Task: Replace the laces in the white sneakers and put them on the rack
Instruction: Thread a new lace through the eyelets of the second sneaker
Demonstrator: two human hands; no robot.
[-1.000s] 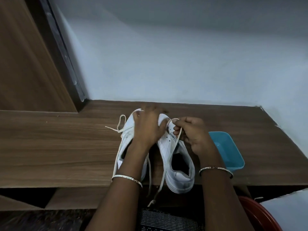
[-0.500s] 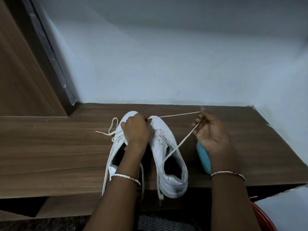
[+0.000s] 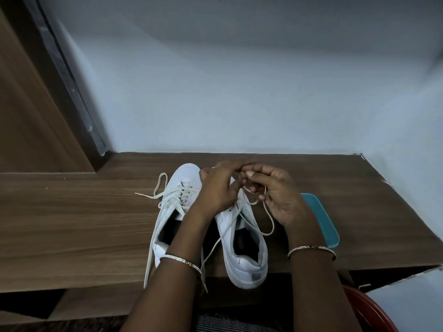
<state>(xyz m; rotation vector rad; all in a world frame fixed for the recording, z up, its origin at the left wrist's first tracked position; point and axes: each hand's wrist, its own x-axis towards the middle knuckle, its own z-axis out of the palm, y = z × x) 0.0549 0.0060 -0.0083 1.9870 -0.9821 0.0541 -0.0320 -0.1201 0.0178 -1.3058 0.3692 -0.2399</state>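
Right sneaker [image 3: 248, 255] and left sneaker [image 3: 165, 226] sit side by side on wooden shelf [image 3: 72, 224], heels at near edge. Right hand [image 3: 280, 200] pinches right sneaker's lace [image 3: 273, 224], loop hanging. Left hand [image 3: 219, 188] over toe, fingertips meeting right's; can't tell if it's gripping.

Forearms reach forward side by side, left hand [image 3: 219, 188] palm down, its fingertips meeting the right hand [image 3: 278, 197], whose curled fingers pinch the lace [image 3: 273, 225].
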